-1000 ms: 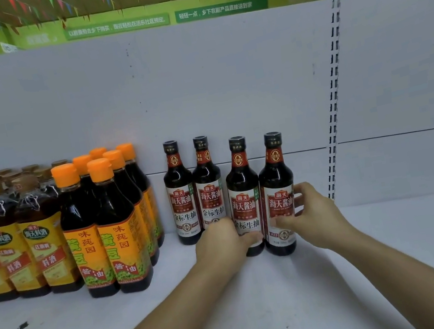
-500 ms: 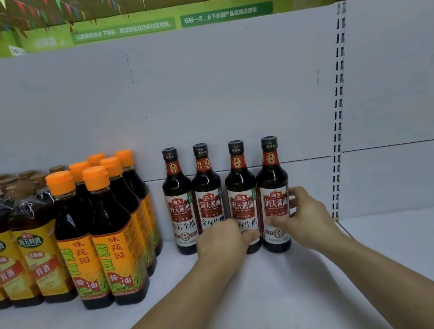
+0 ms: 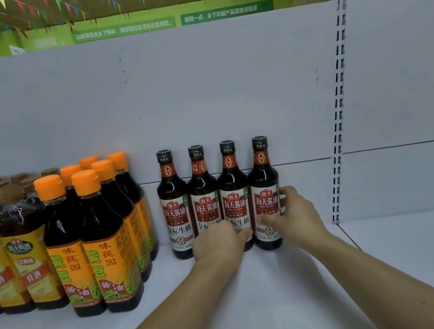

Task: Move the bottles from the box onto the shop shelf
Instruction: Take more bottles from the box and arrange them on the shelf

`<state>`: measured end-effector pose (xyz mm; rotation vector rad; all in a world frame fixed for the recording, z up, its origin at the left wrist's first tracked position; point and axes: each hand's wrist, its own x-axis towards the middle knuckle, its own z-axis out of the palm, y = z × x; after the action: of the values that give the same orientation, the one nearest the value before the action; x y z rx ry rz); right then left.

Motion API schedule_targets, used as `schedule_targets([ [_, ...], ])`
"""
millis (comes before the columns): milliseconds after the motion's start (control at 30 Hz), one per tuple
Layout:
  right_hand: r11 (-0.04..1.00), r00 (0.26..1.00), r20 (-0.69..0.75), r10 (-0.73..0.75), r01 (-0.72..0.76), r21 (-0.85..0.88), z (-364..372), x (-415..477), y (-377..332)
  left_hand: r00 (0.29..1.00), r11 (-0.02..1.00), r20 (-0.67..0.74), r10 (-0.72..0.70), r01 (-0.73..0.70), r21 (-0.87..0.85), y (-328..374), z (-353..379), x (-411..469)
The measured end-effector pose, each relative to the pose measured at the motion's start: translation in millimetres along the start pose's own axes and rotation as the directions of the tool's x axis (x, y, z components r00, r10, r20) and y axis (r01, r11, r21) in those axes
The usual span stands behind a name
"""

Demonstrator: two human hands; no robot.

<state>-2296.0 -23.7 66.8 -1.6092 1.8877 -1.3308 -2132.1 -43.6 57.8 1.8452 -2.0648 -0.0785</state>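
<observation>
1. The right hand (image 3: 294,217) wraps its fingers and thumb round the label of the rightmost bottle (image 3: 264,182), which stands upright on the shelf (image 3: 263,301).
2. The left hand (image 3: 217,241), its back to the camera, curls its fingers round the lower part of the third bottle (image 3: 233,187), just left of the right hand.
3. The second bottle (image 3: 203,192) stands behind the left hand, its base hidden. The first bottle (image 3: 175,209) stands just left of that hand. All four are side by side.
4. Farther left of both hands stand orange-capped bottles (image 3: 102,242).
</observation>
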Motion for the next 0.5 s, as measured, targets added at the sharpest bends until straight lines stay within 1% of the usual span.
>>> schedule_targets([
  [367,1.0,1.0,-0.008,-0.003,0.003,0.007,1.9,-0.1,-0.9,0.999,0.999,0.01,-0.047,0.047,-0.026,3.3,-1.1,-0.6],
  [500,1.0,1.0,0.012,0.013,-0.014,0.023,1.7,-0.4,-1.5,0.996,0.989,0.057,-0.072,0.079,-0.123,-1.1,0.8,-7.8],
])
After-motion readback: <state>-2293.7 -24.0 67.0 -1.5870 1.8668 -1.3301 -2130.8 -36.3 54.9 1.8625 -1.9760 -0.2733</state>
